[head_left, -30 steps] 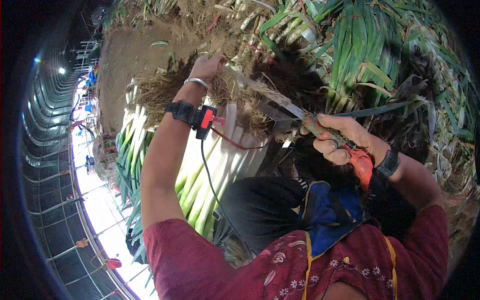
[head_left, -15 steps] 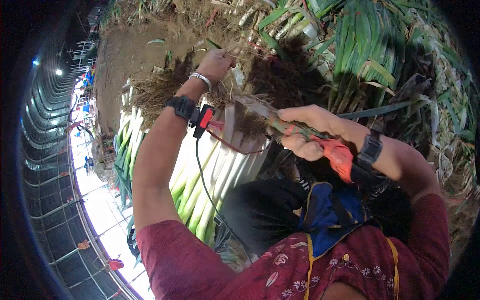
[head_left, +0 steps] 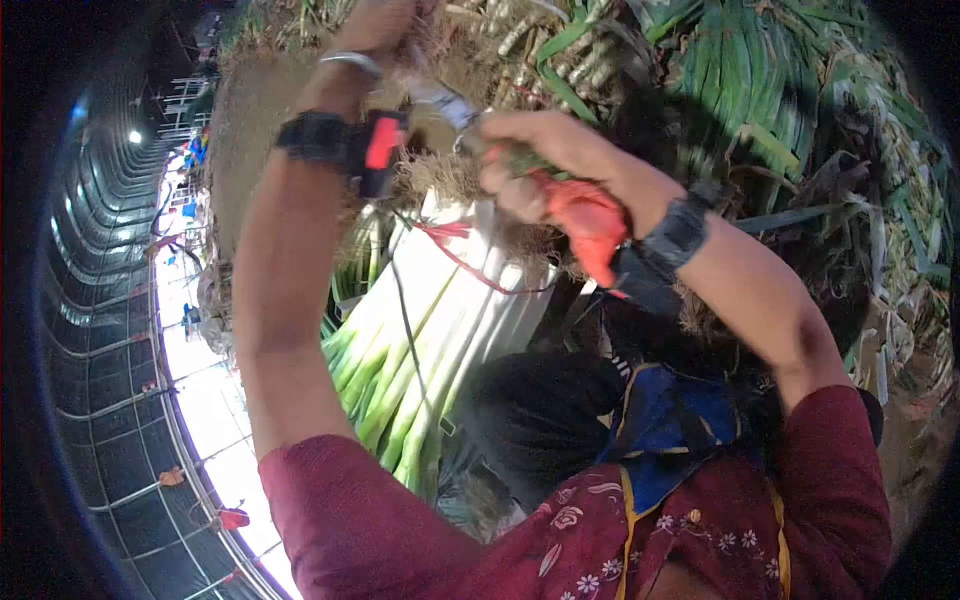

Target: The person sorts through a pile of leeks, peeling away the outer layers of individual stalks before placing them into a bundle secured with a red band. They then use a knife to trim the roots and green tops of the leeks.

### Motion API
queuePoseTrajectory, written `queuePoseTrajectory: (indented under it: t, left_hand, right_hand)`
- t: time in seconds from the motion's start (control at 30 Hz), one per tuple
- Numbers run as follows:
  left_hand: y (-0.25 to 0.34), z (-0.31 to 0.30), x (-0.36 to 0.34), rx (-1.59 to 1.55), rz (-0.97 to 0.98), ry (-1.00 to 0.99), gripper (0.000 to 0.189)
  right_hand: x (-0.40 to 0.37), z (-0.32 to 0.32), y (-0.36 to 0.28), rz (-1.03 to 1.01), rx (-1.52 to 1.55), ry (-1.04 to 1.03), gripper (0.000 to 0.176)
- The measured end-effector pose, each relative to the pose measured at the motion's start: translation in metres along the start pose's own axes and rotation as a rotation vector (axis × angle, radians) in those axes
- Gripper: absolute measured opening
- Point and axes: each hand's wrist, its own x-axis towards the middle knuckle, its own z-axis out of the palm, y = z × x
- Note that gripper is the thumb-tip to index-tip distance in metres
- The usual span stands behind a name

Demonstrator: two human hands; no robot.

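Note:
My right hand (head_left: 545,165) is wrapped round a handle bound with red material (head_left: 592,225). From its far end juts the dull, blurred blade of a knife (head_left: 445,103), pointing up-left toward the other hand. At the top edge, partly cut off and smeared, my left hand (head_left: 385,28) is closed near some loose roots; what it grips cannot be made out. Below both hands lies a bundle of leeks (head_left: 440,320), white stems and roots facing away from me, with a red tie (head_left: 455,255) across it.
More green leek tops (head_left: 745,90) are heaped at the upper right, with dry leaves (head_left: 890,230) along the right side. Bare soil (head_left: 265,120) shows at the upper left. A dark cable (head_left: 405,310) hangs from my left wrist over the leeks. My knee (head_left: 530,410) is close by.
My left hand has moved up and slightly left to the frame's top edge. My right hand has followed up and left with the knife, uncovering more of the leek bundle.

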Motion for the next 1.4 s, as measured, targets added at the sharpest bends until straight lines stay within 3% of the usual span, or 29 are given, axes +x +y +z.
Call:
queuePoseTrajectory:
  t: [0.07,0.1,0.13,0.2,0.27,0.33,0.37,0.6,0.63,0.7,0.77,0.87,1.0,1.1,1.2,1.23,1.4]
  left_hand:
    - [0.024,-0.029,-0.021,0.041,-0.005,-0.187,0.060]
    - [0.030,-0.043,-0.031,0.061,-0.010,-0.275,0.064]
    - [0.007,-0.056,-0.032,0.234,0.112,-0.259,0.064]
    - [-0.058,-0.060,-0.039,0.590,0.234,-0.256,0.068]
    - [-0.075,-0.039,-0.072,0.949,0.143,-0.323,0.087]
    - [-0.133,-0.015,-0.099,0.515,-0.109,-0.228,0.083]
    - [-0.169,-0.010,-0.100,0.621,-0.057,-0.345,0.080]
    - [-0.261,0.001,-0.088,0.423,-0.155,-0.126,0.059]
    - [-0.236,-0.001,-0.100,0.601,-0.016,-0.118,0.056]
    - [-0.193,-0.002,-0.118,0.692,-0.130,-0.120,0.046]
    - [-0.165,0.002,-0.123,0.492,-0.612,-0.138,0.038]
    - [-0.165,-0.012,-0.123,0.612,-0.594,-0.267,0.039]
    - [-0.160,-0.015,-0.132,0.304,-0.596,-0.301,0.035]
    - [-0.180,-0.016,-0.129,0.271,-0.400,-0.194,0.036]
    - [-0.183,-0.022,-0.113,0.538,-0.329,-0.234,0.033]
    - [-0.171,-0.019,-0.111,0.772,-0.191,-0.206,0.029]
    - [-0.146,-0.001,-0.102,1.038,-0.025,-0.109,0.027]
  right_hand:
    - [-0.030,-0.010,-0.017,-0.010,0.047,0.102,0.034]
    - [-0.043,-0.024,-0.024,-0.099,-0.143,0.127,0.031]
    - [-0.053,-0.039,-0.024,-0.184,-0.330,0.146,0.028]
    - [-0.070,-0.055,-0.019,-0.127,-0.777,0.437,0.030]
    - [-0.075,-0.061,-0.009,-0.111,-0.706,0.566,0.030]
    - [-0.081,-0.069,-0.004,-0.082,-0.655,0.599,0.032]
    - [-0.083,-0.074,-0.001,-0.063,-0.641,0.566,0.032]
    - [-0.086,-0.062,0.019,0.077,-0.526,0.502,0.033]
    - [-0.085,-0.059,0.018,0.076,-0.495,0.482,0.033]
    - [-0.082,-0.053,0.019,0.078,-0.429,0.435,0.032]
    - [-0.080,-0.042,0.018,0.068,-0.467,0.431,0.031]
    - [-0.081,-0.034,0.021,0.058,-0.497,0.385,0.030]
    - [-0.078,-0.024,0.024,0.083,-0.437,0.298,0.028]
    - [-0.078,-0.014,0.025,0.052,-0.524,0.248,0.028]
    - [-0.079,0.004,0.028,0.117,-0.641,0.333,0.028]
    - [-0.077,0.006,0.031,0.123,-0.652,0.332,0.026]
    - [-0.064,0.004,0.039,0.160,-0.683,0.328,0.024]
